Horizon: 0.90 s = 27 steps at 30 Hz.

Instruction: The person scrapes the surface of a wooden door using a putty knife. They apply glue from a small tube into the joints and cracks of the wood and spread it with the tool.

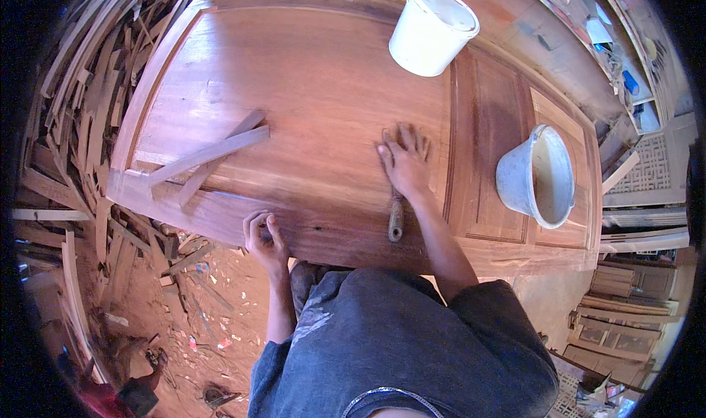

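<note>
My right hand [404,164] rests spread on the brown wooden panel [316,72], fingertips blurred. Just under its wrist lies a putty knife [395,219], its handle pointing toward me and its blade hidden by the hand. My left hand [265,238] is at the panel's near edge, fingers loosely curled and apart, with nothing visible in them. Two crossed wooden strips [213,153] lie on the panel to the upper left. A white bucket [426,39] stands at the far side, and a grey bucket [518,175] with murky contents stands to the right.
Piled offcuts [95,124] fill the left side, spreading onto the dirt floor [206,308] with shavings. A shelf with small items [625,65] runs at upper right. Panels [618,322] are stacked at lower right. A red and dark shape [103,385], unclear, is at lower left.
</note>
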Each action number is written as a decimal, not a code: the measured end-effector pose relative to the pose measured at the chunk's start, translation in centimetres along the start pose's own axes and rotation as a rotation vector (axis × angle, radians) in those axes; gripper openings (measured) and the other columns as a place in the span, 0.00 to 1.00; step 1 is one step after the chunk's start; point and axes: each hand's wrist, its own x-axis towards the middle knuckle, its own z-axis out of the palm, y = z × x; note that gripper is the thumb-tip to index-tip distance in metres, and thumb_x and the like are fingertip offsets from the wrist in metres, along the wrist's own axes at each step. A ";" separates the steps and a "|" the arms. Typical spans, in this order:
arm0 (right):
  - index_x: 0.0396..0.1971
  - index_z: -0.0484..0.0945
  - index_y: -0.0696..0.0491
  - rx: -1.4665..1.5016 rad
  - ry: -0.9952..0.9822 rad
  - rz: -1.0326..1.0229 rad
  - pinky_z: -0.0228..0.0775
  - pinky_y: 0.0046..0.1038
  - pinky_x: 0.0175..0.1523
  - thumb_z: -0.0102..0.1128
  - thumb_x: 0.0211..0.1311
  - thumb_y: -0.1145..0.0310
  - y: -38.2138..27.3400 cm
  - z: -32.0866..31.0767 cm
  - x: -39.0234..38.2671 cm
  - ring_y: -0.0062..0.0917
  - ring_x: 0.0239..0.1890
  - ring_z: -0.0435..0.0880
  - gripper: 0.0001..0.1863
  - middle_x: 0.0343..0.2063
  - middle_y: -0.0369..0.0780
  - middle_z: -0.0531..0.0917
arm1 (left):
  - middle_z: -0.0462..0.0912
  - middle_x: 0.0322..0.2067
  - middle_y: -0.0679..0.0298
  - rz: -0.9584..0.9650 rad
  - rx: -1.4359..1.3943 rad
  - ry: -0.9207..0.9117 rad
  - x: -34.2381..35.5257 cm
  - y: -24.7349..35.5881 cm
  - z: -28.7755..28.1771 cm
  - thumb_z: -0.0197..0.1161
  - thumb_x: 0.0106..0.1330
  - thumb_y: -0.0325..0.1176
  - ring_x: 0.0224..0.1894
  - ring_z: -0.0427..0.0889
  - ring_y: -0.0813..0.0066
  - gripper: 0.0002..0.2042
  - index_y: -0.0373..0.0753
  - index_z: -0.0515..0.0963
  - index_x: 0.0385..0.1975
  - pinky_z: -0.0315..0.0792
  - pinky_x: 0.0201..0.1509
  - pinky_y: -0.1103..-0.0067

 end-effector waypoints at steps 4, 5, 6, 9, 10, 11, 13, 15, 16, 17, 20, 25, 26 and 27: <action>0.61 0.74 0.42 0.030 0.033 0.031 0.35 0.56 0.73 0.41 0.72 0.43 0.0 0.8 0.9 0.45 0.73 0.51 0.27 0.70 0.42 0.59 | 0.81 0.36 0.56 0.011 0.018 -0.003 0.3 0.2 0.2 0.61 0.66 0.28 0.37 0.80 0.64 0.04 0.33 0.78 0.32 0.73 0.40 0.74; 0.61 0.74 0.42 0.069 0.065 0.020 0.35 0.57 0.73 0.41 0.72 0.43 0.2 1.5 0.9 0.45 0.74 0.50 0.28 0.70 0.43 0.60 | 0.81 0.36 0.56 0.009 0.012 -0.012 0.3 0.3 0.1 0.61 0.66 0.28 0.38 0.79 0.64 0.04 0.33 0.78 0.32 0.73 0.40 0.75; 0.61 0.74 0.43 0.043 0.030 0.016 0.34 0.57 0.73 0.41 0.72 0.43 0.0 1.3 0.7 0.45 0.74 0.50 0.28 0.70 0.43 0.60 | 0.81 0.36 0.56 -0.002 0.011 -0.006 0.2 0.1 0.0 0.61 0.66 0.28 0.38 0.79 0.64 0.04 0.33 0.78 0.32 0.73 0.40 0.74; 0.62 0.73 0.44 -0.032 -0.041 0.035 0.34 0.57 0.73 0.41 0.71 0.43 -0.8 -0.8 0.1 0.45 0.74 0.50 0.29 0.70 0.43 0.60 | 0.81 0.36 0.56 -0.029 0.012 0.004 0.0 0.1 -0.1 0.61 0.66 0.27 0.38 0.79 0.63 0.04 0.33 0.78 0.32 0.73 0.41 0.74; 0.62 0.73 0.44 -0.051 -0.040 0.063 0.34 0.57 0.73 0.41 0.71 0.43 -1.5 -1.3 0.3 0.45 0.74 0.51 0.29 0.70 0.43 0.60 | 0.81 0.36 0.56 -0.031 0.015 0.003 0.1 0.2 -0.1 0.61 0.66 0.27 0.38 0.79 0.63 0.04 0.33 0.78 0.32 0.73 0.41 0.74; 0.62 0.73 0.45 -0.070 -0.039 0.091 0.34 0.57 0.73 0.42 0.71 0.43 -1.9 -1.4 0.5 0.45 0.73 0.51 0.29 0.70 0.43 0.60 | 0.81 0.36 0.56 -0.033 0.019 0.002 0.2 0.3 -0.1 0.61 0.66 0.27 0.38 0.79 0.63 0.04 0.33 0.78 0.32 0.73 0.41 0.74; 0.62 0.73 0.44 -0.013 0.014 0.053 0.34 0.57 0.73 0.42 0.71 0.43 -1.1 0.5 0.5 0.45 0.73 0.51 0.29 0.70 0.43 0.60 | 0.81 0.35 0.55 -0.053 -0.008 -0.005 0.2 0.4 0.0 0.60 0.66 0.28 0.39 0.79 0.62 0.05 0.32 0.78 0.32 0.73 0.43 0.72; 0.62 0.73 0.44 0.012 0.012 0.031 0.34 0.57 0.73 0.43 0.71 0.42 -0.4 1.1 0.4 0.45 0.73 0.51 0.29 0.70 0.43 0.60 | 0.81 0.35 0.55 -0.053 -0.014 -0.004 0.3 0.2 0.1 0.60 0.66 0.28 0.39 0.79 0.62 0.05 0.32 0.78 0.32 0.73 0.43 0.72; 0.62 0.73 0.45 0.013 -0.016 0.028 0.34 0.58 0.73 0.43 0.71 0.42 0.0 0.5 0.1 0.45 0.73 0.52 0.29 0.70 0.43 0.60 | 0.80 0.35 0.55 -0.041 -0.004 0.000 0.2 0.0 0.1 0.60 0.66 0.28 0.38 0.79 0.62 0.05 0.33 0.78 0.32 0.73 0.42 0.73; 0.62 0.73 0.45 0.013 -0.045 0.025 0.34 0.58 0.73 0.43 0.71 0.42 0.1 0.2 0.1 0.45 0.73 0.52 0.30 0.70 0.44 0.60 | 0.80 0.35 0.55 -0.028 0.006 0.005 0.2 -0.1 0.1 0.61 0.66 0.27 0.38 0.79 0.62 0.04 0.33 0.78 0.32 0.73 0.41 0.74; 0.62 0.73 0.47 0.040 0.025 0.065 0.34 0.58 0.73 0.43 0.69 0.40 -0.7 1.1 1.1 0.46 0.73 0.52 0.32 0.70 0.45 0.60 | 0.80 0.36 0.55 -0.015 0.007 -0.016 0.3 0.0 0.1 0.61 0.66 0.28 0.38 0.79 0.63 0.05 0.33 0.78 0.32 0.73 0.41 0.74; 0.62 0.72 0.48 -0.004 0.082 0.002 0.33 0.59 0.73 0.48 0.67 0.39 -2.2 1.1 1.6 0.50 0.72 0.52 0.33 0.70 0.48 0.59 | 0.80 0.36 0.55 -0.040 0.000 0.003 0.2 0.0 0.2 0.62 0.65 0.28 0.37 0.79 0.64 0.05 0.33 0.78 0.32 0.73 0.40 0.75; 0.62 0.73 0.47 -0.028 0.071 0.003 0.33 0.59 0.73 0.46 0.67 0.38 -2.1 1.3 1.6 0.49 0.73 0.51 0.34 0.70 0.48 0.59 | 0.81 0.36 0.55 -0.043 -0.002 0.004 0.3 0.1 0.2 0.62 0.65 0.28 0.37 0.79 0.64 0.05 0.33 0.78 0.32 0.73 0.40 0.75; 0.62 0.73 0.47 -0.037 0.069 -0.018 0.33 0.59 0.73 0.46 0.67 0.38 -1.9 1.2 1.5 0.49 0.73 0.51 0.34 0.70 0.47 0.59 | 0.81 0.36 0.55 -0.035 0.000 0.012 0.3 0.0 0.2 0.62 0.65 0.28 0.37 0.79 0.64 0.05 0.33 0.78 0.32 0.73 0.40 0.75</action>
